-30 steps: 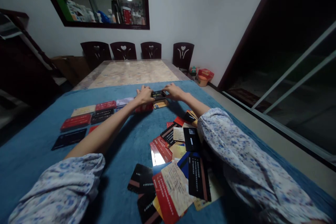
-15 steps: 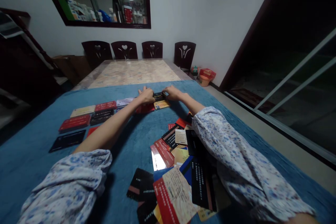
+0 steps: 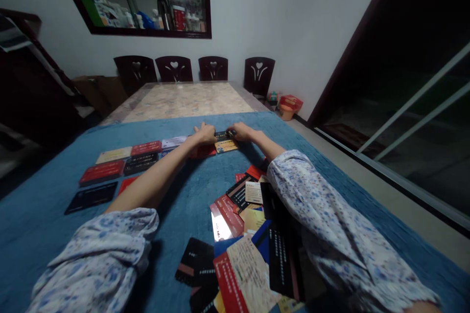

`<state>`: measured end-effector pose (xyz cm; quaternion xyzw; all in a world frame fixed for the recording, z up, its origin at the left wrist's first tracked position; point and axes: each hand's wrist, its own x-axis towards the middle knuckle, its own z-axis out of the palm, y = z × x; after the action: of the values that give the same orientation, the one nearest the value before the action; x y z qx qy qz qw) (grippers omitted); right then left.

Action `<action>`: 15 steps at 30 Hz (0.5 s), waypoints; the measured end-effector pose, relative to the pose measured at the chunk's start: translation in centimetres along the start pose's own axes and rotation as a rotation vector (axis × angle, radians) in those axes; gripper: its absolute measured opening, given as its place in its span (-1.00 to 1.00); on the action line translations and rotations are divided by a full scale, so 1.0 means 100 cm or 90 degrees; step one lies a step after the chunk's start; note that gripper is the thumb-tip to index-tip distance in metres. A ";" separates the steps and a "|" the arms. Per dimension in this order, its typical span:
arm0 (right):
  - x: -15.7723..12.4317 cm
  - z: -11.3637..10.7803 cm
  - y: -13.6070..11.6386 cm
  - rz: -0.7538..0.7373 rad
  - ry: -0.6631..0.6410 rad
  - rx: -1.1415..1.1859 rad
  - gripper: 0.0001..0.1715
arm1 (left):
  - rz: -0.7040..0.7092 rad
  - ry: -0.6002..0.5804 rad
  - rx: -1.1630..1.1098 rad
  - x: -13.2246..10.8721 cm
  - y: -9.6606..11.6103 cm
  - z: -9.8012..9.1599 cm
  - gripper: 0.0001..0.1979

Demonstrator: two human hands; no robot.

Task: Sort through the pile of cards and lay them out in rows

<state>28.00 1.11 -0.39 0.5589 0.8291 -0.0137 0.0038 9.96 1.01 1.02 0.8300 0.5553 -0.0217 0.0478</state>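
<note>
A black card (image 3: 222, 135) lies at the far end of the card rows, between my two hands. My left hand (image 3: 205, 134) has its fingers closed at the card's left edge. At its right edge my right hand (image 3: 239, 131) pinches with bent fingers. Just in front is a yellow card (image 3: 226, 145), flat on the cloth. A red card (image 3: 207, 151) shows partly under my left hand. To the left run rows of stacked cards, among them a red stack (image 3: 102, 172) and a black stack (image 3: 141, 163); my left forearm hides part of them.
A loose heap of mixed cards (image 3: 244, 271) spreads near me, partly under my right sleeve. Blue cloth (image 3: 176, 234) covers the near part of the table (image 3: 191, 98). Several dark chairs (image 3: 213, 68) stand at its far end. A glass door (image 3: 414, 102) is on the right.
Both hands stay at the black card with hardly any movement. The view has shifted very slightly; the cards lie as before.
</note>
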 end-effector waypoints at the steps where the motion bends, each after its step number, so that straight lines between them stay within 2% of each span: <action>1: 0.000 0.000 0.000 0.001 0.003 0.007 -0.39 | -0.002 -0.006 0.009 0.000 0.000 -0.001 -0.74; 5: -0.003 0.001 0.001 0.007 0.010 0.033 -0.39 | 0.004 -0.007 0.035 -0.002 0.001 -0.003 -0.66; 15: -0.006 0.001 0.005 0.000 0.008 0.065 -0.42 | 0.007 -0.021 0.032 0.004 -0.002 -0.002 -0.65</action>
<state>28.72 0.70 -0.44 0.5584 0.8273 -0.0525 -0.0299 9.95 1.46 1.22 0.8334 0.5493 -0.0491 0.0363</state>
